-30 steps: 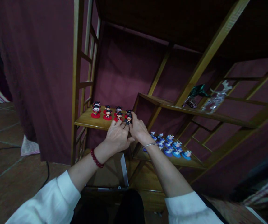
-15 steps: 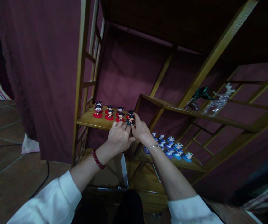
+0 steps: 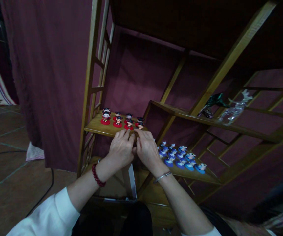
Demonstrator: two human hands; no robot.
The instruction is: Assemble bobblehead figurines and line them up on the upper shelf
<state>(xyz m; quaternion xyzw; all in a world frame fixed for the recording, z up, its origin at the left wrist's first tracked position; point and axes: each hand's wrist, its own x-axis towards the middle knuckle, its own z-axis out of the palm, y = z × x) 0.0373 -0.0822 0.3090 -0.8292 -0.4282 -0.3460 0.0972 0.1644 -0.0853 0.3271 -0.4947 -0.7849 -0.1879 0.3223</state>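
Small dark-haired figurines on red bases stand in two rows on a wooden shelf (image 3: 99, 127). My left hand (image 3: 122, 147) is at the shelf's front edge, fingers bent together just below a front-row figurine (image 3: 129, 123). Beside it, my right hand (image 3: 146, 148) has its fingers curled in front of the rightmost front figurine (image 3: 141, 126), whose base they cover. The two hands nearly meet at the thumbs. Whatever lies under the fingertips is hidden.
A lower shelf to the right bears several blue and purple figurines (image 3: 181, 163). A clear deer-like ornament (image 3: 235, 108) and a dark green one (image 3: 216, 101) stand on a higher shelf. Below my hands is an open box (image 3: 130, 178). A purple curtain (image 3: 53, 82) hangs at left.
My right hand has drawn back from the side of the rightmost front figurine to its front. My left hand has shifted slightly down and left. The view has moved a little.
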